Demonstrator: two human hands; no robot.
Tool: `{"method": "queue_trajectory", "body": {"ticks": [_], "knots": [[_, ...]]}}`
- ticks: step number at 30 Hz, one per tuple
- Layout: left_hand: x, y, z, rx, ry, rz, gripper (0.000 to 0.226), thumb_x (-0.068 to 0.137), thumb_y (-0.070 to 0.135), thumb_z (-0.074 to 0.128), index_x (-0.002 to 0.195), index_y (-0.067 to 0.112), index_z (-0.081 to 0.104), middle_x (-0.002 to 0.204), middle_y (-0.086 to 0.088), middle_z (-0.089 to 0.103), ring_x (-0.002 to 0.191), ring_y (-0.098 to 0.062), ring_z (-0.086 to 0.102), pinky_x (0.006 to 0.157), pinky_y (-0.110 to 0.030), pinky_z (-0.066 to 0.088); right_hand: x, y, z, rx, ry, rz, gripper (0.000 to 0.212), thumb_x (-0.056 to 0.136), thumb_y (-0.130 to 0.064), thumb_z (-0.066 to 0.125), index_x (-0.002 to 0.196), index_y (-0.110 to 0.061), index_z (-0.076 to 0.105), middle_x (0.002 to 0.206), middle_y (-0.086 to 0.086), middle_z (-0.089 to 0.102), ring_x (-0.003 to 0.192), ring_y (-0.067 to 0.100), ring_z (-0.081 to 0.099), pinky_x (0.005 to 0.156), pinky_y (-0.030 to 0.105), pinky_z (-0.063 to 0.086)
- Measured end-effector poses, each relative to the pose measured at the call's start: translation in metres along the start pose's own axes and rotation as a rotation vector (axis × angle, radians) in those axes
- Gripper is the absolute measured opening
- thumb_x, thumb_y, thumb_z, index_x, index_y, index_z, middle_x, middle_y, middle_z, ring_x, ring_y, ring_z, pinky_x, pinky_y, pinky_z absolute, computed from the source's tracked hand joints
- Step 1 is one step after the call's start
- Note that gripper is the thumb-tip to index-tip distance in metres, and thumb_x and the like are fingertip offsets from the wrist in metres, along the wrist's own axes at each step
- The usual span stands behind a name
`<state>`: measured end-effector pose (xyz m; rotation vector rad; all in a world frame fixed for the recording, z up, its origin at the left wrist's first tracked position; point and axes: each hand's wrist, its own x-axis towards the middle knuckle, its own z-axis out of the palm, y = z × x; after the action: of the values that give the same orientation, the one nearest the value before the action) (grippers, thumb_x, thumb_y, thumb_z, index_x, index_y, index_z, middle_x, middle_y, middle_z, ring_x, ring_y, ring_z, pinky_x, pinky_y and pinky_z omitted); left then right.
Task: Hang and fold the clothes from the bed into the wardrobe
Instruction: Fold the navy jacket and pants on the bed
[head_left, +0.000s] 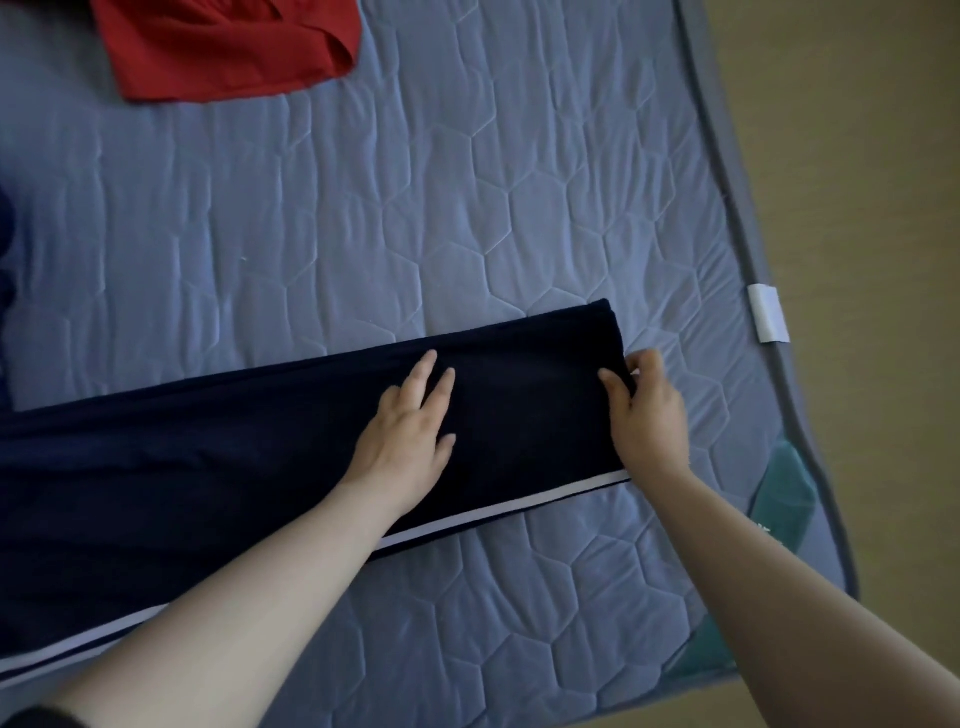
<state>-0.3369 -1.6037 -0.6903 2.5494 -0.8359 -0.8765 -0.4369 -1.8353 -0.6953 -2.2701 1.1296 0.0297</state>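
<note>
Dark navy trousers (530, 395) with a white side stripe lie flat across the blue quilted bed (415, 208), running from the left edge to a cuff end at the right. My left hand (410, 431) presses flat on the leg, fingers straight. At the cuff end my right hand (644, 410) pinches the hem between thumb and curled fingers. A red garment (223, 47) lies crumpled at the bed's far left.
The bed's grey piped edge (727, 218) runs down the right side, with tan floor (857, 156) beyond. A white tag (768, 313) sticks out of the edge. A teal patch (784, 493) shows at the near right corner. More dark fabric (5, 249) sits at the left border.
</note>
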Motion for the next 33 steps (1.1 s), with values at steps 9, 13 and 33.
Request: {"method": "queue_trajectory", "body": {"ticks": [9,13,33], "knots": [[-0.005,-0.001,0.011,0.087,-0.043,-0.007,0.080,0.091,0.042,0.054,0.152,0.027,0.005,0.157,0.004,-0.021,0.134,-0.024,0.018,0.110,-0.034,0.029,0.004,0.021,0.002,-0.004,-0.206,0.104,0.030,0.096,-0.041,0.052,0.100,-0.012,0.054,0.085,0.000,0.060,0.078,0.021,0.057,0.058,0.030,0.038],[-0.014,0.004,0.007,0.028,-0.075,0.014,0.077,0.093,0.038,0.055,0.152,0.025,0.007,0.157,0.006,-0.021,0.141,-0.022,0.008,0.113,-0.033,0.024,0.002,0.017,-0.012,-0.089,-0.045,0.074,0.030,0.097,-0.040,0.049,0.100,-0.010,0.052,0.085,0.008,0.065,0.071,0.026,0.057,0.055,0.033,0.039],[-0.062,0.036,-0.030,-0.324,0.021,-0.169,0.039,0.095,0.025,0.055,0.132,0.013,0.052,0.141,0.002,0.040,0.117,-0.012,0.050,0.094,-0.015,0.034,-0.028,-0.043,-0.102,-0.013,-0.030,-0.110,0.028,0.096,-0.034,0.053,0.113,-0.012,0.058,0.075,-0.004,0.062,0.060,0.013,0.058,0.047,0.030,0.044]]}}
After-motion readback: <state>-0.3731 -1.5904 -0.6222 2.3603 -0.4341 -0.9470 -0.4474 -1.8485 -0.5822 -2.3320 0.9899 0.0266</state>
